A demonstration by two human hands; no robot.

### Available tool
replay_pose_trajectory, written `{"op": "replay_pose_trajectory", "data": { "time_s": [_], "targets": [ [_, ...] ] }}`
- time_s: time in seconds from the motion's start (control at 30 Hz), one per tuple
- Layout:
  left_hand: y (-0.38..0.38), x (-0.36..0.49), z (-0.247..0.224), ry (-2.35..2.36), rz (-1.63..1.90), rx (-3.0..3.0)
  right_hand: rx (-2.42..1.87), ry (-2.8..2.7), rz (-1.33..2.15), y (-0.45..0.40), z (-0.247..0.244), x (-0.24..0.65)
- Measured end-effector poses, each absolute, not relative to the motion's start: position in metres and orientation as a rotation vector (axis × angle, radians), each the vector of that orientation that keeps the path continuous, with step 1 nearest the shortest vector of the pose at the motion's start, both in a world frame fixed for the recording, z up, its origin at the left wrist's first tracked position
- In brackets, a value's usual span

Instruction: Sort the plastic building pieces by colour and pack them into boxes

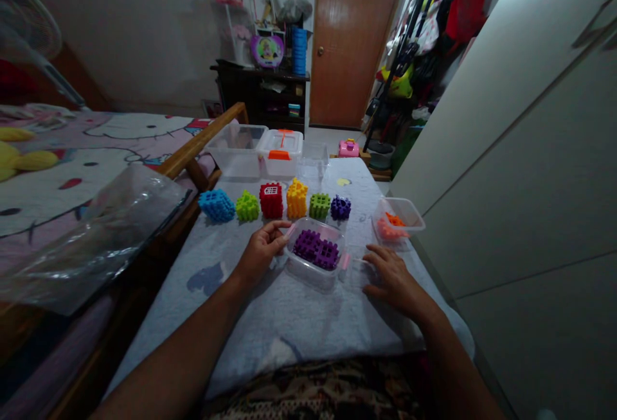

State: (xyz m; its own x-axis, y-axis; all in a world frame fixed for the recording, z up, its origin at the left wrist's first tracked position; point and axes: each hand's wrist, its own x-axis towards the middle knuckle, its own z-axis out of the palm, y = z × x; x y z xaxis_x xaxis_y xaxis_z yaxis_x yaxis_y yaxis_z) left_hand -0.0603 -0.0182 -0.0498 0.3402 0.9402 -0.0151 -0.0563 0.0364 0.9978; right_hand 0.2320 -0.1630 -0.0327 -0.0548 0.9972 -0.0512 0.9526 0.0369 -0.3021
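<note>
A clear plastic box (pixel 312 276) with pink side latches stands on the cloth in front of me. Purple interlocking building blocks (pixel 316 249) lie inside it. My left hand (pixel 264 248) grips the box's left rim, thumb and fingers pinched around the latch there. To the right of the box, my right hand (pixel 393 279) rests low over the cloth with its fingers apart, holding nothing. Something thin and clear lies between that hand and the box; I cannot make out what it is.
Behind the box runs a row of block shapes, including a blue one (pixel 216 205), a red one (pixel 271 200) and a yellow one (pixel 297 198). An open tub (pixel 409 216) with orange pieces stands right. Clear bins (pixel 236 157) stand behind; a wooden rail (pixel 202 144) borders the left.
</note>
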Motion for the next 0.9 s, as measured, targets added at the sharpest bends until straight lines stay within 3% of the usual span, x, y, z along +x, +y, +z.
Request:
{"op": "replay_pose_trajectory", "data": {
  "time_s": [0.53, 0.9],
  "targets": [
    [-0.009, -0.047, -0.052, 0.953, 0.917, 1.348, -2.052, -2.123, 0.343, -0.161, -0.032, 0.223],
    [-0.021, -0.054, -0.051, 0.898, 0.902, 1.035, -1.886, -2.058, 0.417, -0.192, 0.021, 0.229]
  ]
}}
